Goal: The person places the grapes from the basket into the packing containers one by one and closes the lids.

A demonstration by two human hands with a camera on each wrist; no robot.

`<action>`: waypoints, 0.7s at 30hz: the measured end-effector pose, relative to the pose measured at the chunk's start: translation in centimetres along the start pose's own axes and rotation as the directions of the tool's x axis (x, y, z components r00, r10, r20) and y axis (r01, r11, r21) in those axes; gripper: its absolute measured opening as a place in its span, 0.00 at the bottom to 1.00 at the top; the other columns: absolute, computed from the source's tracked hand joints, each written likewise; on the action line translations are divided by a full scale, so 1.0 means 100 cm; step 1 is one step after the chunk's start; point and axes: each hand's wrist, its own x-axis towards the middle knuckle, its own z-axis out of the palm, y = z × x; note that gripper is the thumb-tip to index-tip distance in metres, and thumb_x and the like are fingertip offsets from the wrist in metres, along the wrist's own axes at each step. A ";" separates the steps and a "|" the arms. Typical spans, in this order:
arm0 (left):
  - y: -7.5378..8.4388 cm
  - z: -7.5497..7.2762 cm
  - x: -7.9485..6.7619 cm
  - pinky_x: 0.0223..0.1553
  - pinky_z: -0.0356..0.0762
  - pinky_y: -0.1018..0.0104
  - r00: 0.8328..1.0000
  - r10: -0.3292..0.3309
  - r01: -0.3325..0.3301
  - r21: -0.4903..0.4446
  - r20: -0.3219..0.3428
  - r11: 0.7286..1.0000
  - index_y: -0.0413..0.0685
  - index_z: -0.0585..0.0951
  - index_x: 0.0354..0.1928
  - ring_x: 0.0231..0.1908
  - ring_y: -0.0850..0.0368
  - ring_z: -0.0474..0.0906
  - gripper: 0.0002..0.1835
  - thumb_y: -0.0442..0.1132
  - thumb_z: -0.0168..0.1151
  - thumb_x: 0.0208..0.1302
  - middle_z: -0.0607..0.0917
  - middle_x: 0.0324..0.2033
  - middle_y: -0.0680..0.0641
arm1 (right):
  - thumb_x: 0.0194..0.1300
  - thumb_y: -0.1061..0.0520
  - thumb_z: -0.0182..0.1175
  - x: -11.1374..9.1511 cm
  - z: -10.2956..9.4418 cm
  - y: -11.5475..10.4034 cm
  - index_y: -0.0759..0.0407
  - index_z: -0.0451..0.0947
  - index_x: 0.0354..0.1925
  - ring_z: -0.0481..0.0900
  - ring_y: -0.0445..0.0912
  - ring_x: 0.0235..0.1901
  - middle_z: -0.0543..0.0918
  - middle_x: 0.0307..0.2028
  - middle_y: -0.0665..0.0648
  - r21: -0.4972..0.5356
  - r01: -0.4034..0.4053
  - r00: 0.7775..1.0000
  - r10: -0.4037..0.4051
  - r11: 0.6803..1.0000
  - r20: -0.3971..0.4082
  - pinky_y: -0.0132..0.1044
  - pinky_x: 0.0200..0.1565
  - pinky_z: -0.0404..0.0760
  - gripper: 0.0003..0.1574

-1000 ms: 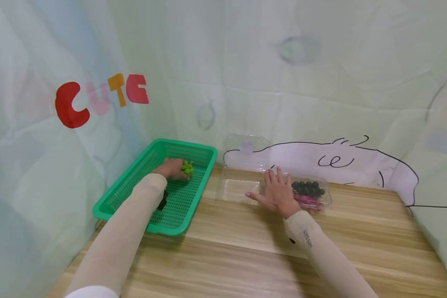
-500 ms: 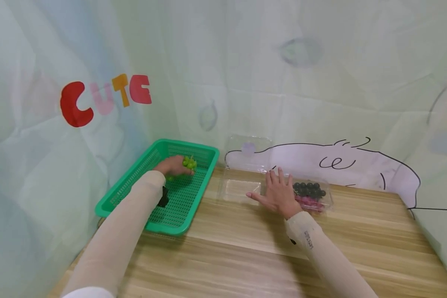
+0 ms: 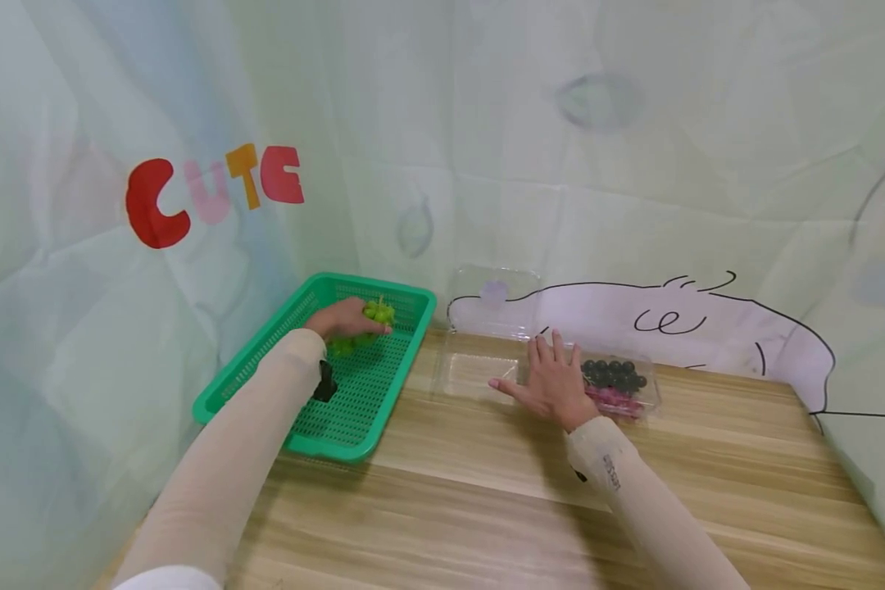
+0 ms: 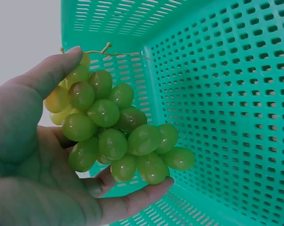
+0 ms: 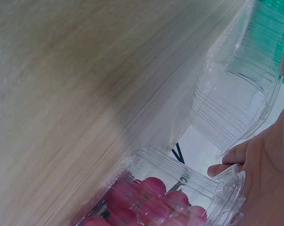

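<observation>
My left hand [image 3: 348, 318] holds a bunch of green grapes [image 4: 113, 127] inside the green basket [image 4: 231, 89]. In the left wrist view the thumb presses near the stem and the fingers curl under the fruit. My right hand [image 3: 556, 385] lies with spread, straight fingers over two clear plastic containers. One container [image 3: 479, 375], to its left, has its lid standing up and no fruit visible in it. The other [image 3: 651, 393], to its right, contains dark grapes [image 3: 612, 374] and red grapes [image 5: 153, 200]; my hand covers its left end.
Beneath everything is a wood-grain table [image 3: 487, 492]. A printed cloth [image 3: 487, 123] hangs behind and along the left side, close to the basket. The upright lid [image 3: 494, 299] stands near the back cloth.
My left hand and the green grapes have shifted slightly up and to the right within the basket, and more of the bunch shows. The right hand stays on the containers.
</observation>
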 end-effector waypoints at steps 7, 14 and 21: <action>0.009 -0.004 -0.008 0.71 0.61 0.38 1.000 -0.020 0.020 -0.022 0.013 1.000 0.33 0.47 0.79 0.75 0.32 0.50 0.52 0.61 0.59 0.70 0.50 0.77 0.31 | 0.60 0.12 0.42 -0.001 -0.001 0.001 0.67 0.52 0.77 0.45 0.66 0.78 0.57 0.77 0.67 0.004 0.003 1.000 -0.003 1.000 -0.002 0.72 0.72 0.46 0.73; 0.015 -0.009 -0.017 0.56 0.78 0.37 0.999 -0.051 0.051 -0.046 0.003 0.998 0.35 0.62 0.70 0.62 0.37 0.70 0.44 0.62 0.61 0.68 0.67 0.66 0.34 | 0.60 0.12 0.42 -0.001 -0.002 0.000 0.68 0.52 0.77 0.46 0.66 0.78 0.58 0.77 0.67 0.006 0.006 1.000 -0.006 1.000 -0.004 0.73 0.72 0.46 0.73; 0.024 -0.017 -0.025 0.53 0.79 0.37 0.999 -0.042 0.041 -0.075 -0.009 0.996 0.42 0.69 0.47 0.51 0.42 0.77 0.30 0.64 0.62 0.67 0.74 0.48 0.41 | 0.60 0.12 0.43 -0.002 -0.002 -0.001 0.68 0.52 0.77 0.45 0.66 0.78 0.57 0.77 0.67 0.015 -0.001 1.000 0.001 1.000 -0.002 0.73 0.72 0.46 0.74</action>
